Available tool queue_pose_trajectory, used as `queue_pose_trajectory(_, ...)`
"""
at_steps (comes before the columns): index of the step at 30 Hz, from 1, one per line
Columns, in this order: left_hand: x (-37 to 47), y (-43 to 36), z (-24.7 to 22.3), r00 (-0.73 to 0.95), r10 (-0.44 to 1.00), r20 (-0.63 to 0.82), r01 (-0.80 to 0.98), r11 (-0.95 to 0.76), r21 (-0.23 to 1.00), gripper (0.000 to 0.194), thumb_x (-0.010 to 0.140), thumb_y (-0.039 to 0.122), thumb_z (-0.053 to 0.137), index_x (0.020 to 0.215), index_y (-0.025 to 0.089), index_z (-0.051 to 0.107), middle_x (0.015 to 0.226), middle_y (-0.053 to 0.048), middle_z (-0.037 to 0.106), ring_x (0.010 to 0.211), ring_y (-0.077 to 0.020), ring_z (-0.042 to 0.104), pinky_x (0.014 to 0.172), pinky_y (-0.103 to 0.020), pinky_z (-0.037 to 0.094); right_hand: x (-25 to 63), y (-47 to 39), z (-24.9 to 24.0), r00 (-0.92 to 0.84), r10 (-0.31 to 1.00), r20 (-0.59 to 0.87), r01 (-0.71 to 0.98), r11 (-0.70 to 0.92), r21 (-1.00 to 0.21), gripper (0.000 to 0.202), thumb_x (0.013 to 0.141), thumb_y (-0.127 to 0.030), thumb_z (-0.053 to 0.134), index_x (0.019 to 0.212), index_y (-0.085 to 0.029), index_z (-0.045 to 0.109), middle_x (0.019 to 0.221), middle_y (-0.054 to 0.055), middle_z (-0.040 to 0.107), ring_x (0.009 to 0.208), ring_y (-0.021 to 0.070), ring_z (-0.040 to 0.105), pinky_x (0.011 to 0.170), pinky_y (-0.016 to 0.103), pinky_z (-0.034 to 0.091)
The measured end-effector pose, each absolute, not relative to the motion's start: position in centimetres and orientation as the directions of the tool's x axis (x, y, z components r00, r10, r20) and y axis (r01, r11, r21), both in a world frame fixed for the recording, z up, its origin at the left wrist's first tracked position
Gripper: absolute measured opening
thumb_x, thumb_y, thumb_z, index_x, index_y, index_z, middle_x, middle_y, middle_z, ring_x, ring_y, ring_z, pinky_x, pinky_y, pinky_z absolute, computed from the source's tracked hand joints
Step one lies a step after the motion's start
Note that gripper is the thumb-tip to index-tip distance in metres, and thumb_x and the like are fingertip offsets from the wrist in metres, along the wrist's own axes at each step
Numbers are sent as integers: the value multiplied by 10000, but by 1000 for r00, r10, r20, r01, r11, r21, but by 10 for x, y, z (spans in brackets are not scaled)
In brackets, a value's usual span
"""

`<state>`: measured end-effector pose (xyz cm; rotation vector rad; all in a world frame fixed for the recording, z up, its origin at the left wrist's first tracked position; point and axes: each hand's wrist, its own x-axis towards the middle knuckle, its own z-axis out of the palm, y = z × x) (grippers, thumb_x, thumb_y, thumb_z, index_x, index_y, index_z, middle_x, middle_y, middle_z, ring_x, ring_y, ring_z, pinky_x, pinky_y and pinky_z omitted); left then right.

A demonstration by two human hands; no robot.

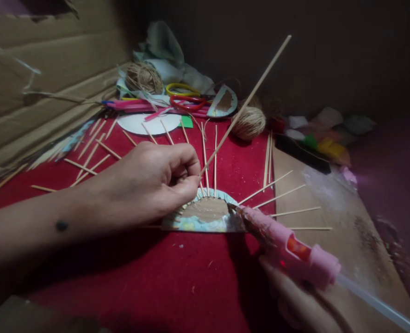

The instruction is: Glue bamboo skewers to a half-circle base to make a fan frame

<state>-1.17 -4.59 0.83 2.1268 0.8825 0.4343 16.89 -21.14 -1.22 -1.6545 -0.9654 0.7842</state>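
Note:
My left hand (170,175) pinches the lower end of a long thin wooden stick (250,97), which slants up to the right. Below it lies a half-round cardboard piece (208,210) with a light blue patterned rim. Thin sticks (215,157) fan outward from its curved edge, some partly hidden behind my left hand. A pink hot glue gun (277,236) is in my right hand (295,296), its nozzle at the right part of the cardboard piece. A red light glows on the gun, and a clear glue stick (382,300) sticks out of its back.
Loose short sticks (90,152) lie on the red cloth (191,277) at the left. Behind are twine balls (249,122), scissors with red handles (187,102), a white oval (152,123) and pink strips (135,105). A cardboard wall (52,55) bounds the left; a wooden board (340,249) lies right.

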Motion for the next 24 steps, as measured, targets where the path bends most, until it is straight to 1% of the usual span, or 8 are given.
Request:
queue_pose_trajectory(3,-13,-45,6,715,698,41,426,-481,766,106,744,259,543,661,194,531,516,53,557,456,-55,470,424,-147,336,175,-205,-15,404,911,-82,194,-172,-966,144,649,-273,701,783,-278,751,672,-28,712,634,216,687,528,297,577)
queue_pose_trajectory(8,-14,-45,3,726,684,67,407,-507,760,93,752,225,535,663,196,532,520,56,557,456,-49,467,420,-139,336,165,-205,-11,439,897,-48,189,-144,-971,237,685,-217,659,899,-275,746,927,-25,736,884,244,702,747,326,593)
queue_pose_trajectory(10,-13,-45,3,727,683,71,405,-510,759,89,751,220,534,665,197,532,519,57,555,455,-48,466,415,-137,332,159,-208,-7,446,894,-43,195,-144,-970,269,685,-200,660,931,-273,742,977,-26,731,931,254,693,785,336,588)
queue_pose_trajectory(16,-12,-47,4,713,702,14,429,-451,782,100,741,251,540,660,195,527,510,54,548,448,-54,469,420,-136,338,166,-211,-10,424,903,-67,212,-170,-962,340,652,-224,704,984,-289,735,950,-28,738,875,258,705,661,304,603)
queue_pose_trajectory(19,-12,-46,4,712,702,5,433,-445,784,99,738,256,536,660,195,531,517,51,555,448,-57,476,415,-137,336,186,-226,-29,377,924,-71,222,-164,-961,263,661,-263,711,921,-275,747,817,-18,739,751,239,712,548,282,588)
queue_pose_trajectory(20,-12,-46,4,712,702,6,432,-445,784,101,738,258,536,660,195,532,518,49,556,449,-58,477,415,-138,336,193,-235,-37,372,927,-45,228,-139,-964,241,670,-282,709,908,-275,747,773,-18,732,718,231,709,520,274,580)
queue_pose_trajectory(21,-12,-45,3,710,704,12,430,-447,785,104,738,260,539,658,194,533,518,49,555,450,-58,476,415,-139,336,198,-246,-44,392,920,-10,236,-111,-965,240,682,-295,705,918,-278,742,749,-21,725,702,223,706,513,266,576)
queue_pose_trajectory(24,-12,-45,3,706,707,35,414,-452,790,111,738,260,549,650,193,539,511,52,546,447,-55,464,411,-138,327,205,-289,-64,424,906,9,238,-102,-966,265,691,-316,704,952,-272,726,736,-22,712,698,221,701,525,267,575)
